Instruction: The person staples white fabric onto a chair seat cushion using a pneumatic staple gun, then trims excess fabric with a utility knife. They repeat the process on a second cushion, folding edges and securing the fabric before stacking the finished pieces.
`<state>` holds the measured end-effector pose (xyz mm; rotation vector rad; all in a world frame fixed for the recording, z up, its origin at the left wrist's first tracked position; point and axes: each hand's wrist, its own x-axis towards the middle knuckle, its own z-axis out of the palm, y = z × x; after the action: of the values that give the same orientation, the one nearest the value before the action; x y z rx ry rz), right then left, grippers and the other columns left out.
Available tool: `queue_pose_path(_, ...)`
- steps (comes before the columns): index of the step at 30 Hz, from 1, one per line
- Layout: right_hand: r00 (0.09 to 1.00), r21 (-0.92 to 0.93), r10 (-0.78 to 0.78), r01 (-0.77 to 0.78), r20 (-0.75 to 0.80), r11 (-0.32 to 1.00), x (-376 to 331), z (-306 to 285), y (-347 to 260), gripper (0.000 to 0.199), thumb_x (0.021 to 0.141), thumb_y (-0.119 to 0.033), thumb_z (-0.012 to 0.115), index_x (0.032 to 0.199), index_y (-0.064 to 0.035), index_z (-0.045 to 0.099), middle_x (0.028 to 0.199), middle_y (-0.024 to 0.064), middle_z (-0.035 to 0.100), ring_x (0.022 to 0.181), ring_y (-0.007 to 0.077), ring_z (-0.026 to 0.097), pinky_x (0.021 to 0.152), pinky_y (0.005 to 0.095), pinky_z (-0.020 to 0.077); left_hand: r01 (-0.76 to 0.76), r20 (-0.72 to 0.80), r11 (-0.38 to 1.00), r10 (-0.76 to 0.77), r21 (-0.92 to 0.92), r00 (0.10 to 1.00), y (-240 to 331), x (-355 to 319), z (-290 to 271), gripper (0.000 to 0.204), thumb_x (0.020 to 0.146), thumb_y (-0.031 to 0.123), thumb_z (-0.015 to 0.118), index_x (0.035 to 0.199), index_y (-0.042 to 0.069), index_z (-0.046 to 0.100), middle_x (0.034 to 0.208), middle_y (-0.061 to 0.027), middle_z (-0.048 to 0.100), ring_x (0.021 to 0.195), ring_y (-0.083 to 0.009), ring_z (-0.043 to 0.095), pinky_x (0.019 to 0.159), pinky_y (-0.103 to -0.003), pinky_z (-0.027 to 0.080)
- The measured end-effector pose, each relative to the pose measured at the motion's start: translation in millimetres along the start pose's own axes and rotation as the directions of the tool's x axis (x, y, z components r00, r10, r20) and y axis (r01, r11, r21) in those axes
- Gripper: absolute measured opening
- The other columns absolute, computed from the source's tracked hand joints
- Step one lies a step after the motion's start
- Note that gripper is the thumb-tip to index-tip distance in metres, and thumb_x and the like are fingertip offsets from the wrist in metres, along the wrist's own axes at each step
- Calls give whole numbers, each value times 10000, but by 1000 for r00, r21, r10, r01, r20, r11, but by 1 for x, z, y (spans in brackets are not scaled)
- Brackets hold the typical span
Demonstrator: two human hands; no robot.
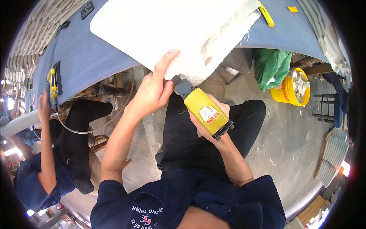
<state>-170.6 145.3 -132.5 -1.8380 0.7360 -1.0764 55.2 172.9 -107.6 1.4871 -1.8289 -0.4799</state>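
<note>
A white panel (152, 30) with a rounded corner lies over the near edge of the blue-covered table, reaching toward me. Woven fabric (225, 34) with a frayed edge runs along its right side. My left hand (150, 89) grips the panel's near corner, its index finger stretched over the top and the thumb bent at the edge. My right hand (224, 108) is wrapped around a yellow staple gun (204, 108). The gun's dark nose meets the near edge of the fabric, beside my left thumb. Its handle is hidden beneath the body.
A yellow utility knife (267, 15) lies on the blue table (118, 55). At the left sits a co-worker (45, 171), near another yellow tool (54, 80) with a hose (91, 131). A yellow bucket (284, 91) of scraps and a green bag (270, 66) stand at the right.
</note>
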Motion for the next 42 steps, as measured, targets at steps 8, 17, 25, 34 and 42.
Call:
queue_pose_path(8,989,-34,-132,134,72,990,1,8,31,307,764,-85,844,1024,-37,688,821,102,741,686,273,753,638,305,565,-70,-48,995,74,72,996,-2,5,1,816,917,-77,520,1664,75,227,1611,-299,447,1242,-554,622,1072,-534,530)
queue_pose_path(17,995,-25,-96,96,-15,995,-4,10,21,368,758,-73,845,1092,-23,700,842,135,759,745,271,785,678,325,587,29,31,999,-28,-21,999,2,1,-1,841,915,-94,488,1683,25,167,1696,-269,307,1594,-450,305,1303,-506,253)
queue_pose_path(25,996,48,-67,65,54,997,6,-14,22,454,763,-108,866,1176,-8,706,928,146,775,818,259,799,759,314,597,105,57,990,-99,-97,993,7,1,-3,813,990,-46,518,1707,52,148,1746,-242,255,1600,-434,311,1281,-495,294)
queue_pose_path(34,905,-827,-243,-175,-348,534,134,-205,8,439,913,-268,792,1287,-73,673,983,235,788,888,404,783,807,463,596,88,-39,966,-100,-242,994,18,1,3,764,1087,39,520,1733,84,115,1772,-227,234,1546,-357,420,1164,-417,430)
queue_pose_path(42,930,-917,119,-364,-348,164,242,-300,116,667,987,-645,603,1494,-212,623,1580,183,547,1471,462,446,1129,715,366,210,-2,959,-214,-191,977,39,-1,-7,760,1076,90,562,1730,103,174,1443,-290,649,1052,-307,751,980,-412,535)
